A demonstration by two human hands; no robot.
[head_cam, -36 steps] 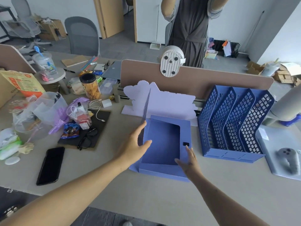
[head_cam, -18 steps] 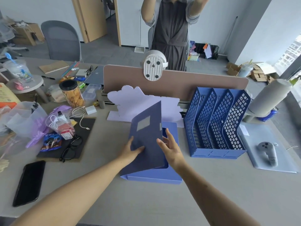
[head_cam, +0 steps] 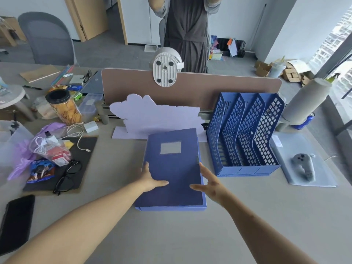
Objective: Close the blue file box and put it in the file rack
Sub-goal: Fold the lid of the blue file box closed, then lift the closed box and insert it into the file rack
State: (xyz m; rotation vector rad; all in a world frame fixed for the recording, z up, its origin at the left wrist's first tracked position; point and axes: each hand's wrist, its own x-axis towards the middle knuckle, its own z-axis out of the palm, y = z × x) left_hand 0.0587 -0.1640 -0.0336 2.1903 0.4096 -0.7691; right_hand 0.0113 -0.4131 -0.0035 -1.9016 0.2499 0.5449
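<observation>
The lid of the blue file box [head_cam: 172, 168] is now lying flat on its tray, where half a second ago it was standing tilted up between the hands and a second ago it was upright with the inside of the box open to view. The box is sitting in the centre of the frame on the grey desk [head_cam: 190, 235], its label window facing up and its spine edge toward the person. I judge the closing step to be nearly finished: a thin strip of the lighter tray is still showing along the right edge, and whether the side clasp has caught is too small to tell.

The left hand [head_cam: 150, 180] is reaching in from the lower left, palm down, fingers spread over the left edge of the lid and thumb stretched across the cover; it is pressing flat rather than gripping. The right hand [head_cam: 209, 184] is coming in from the lower right, open and loosely cupped against the right edge of the box, thumb lying on the cover, holding nothing.

The blue file rack [head_cam: 245, 134] is standing just beside the box, right of centre, its mesh slots showing nothing inside. The box probably needs lifting and turning upright before it can slide into a slot.
</observation>
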